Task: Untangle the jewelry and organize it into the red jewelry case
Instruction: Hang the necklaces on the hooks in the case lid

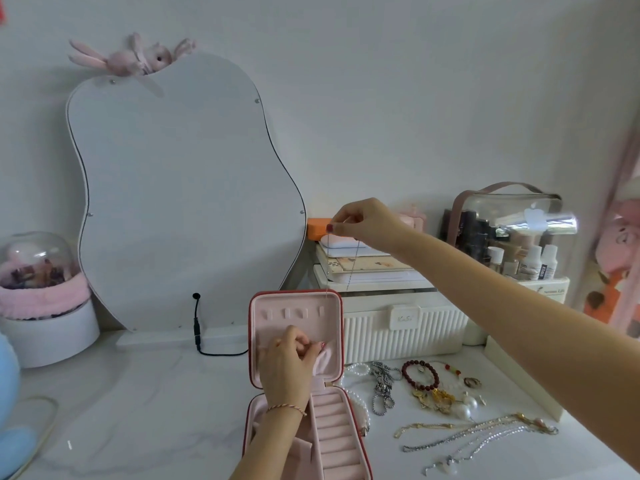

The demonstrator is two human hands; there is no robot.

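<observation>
The red jewelry case stands open on the white table, its pink lid upright and its ring rolls in the base. My right hand is raised above it and pinches a thin silver chain that hangs down toward the lid. My left hand grips the pink pocket flap at the bottom of the lid. To the right of the case lie a red bead bracelet, a chunky silver chain, pearl pieces and several thin gold and silver necklaces.
A curvy mirror leans against the wall behind the case, with a black cable at its foot. A white ribbed drawer unit with stacked boxes and a clear cosmetics bag stands at the back right. A glass dome sits at the left.
</observation>
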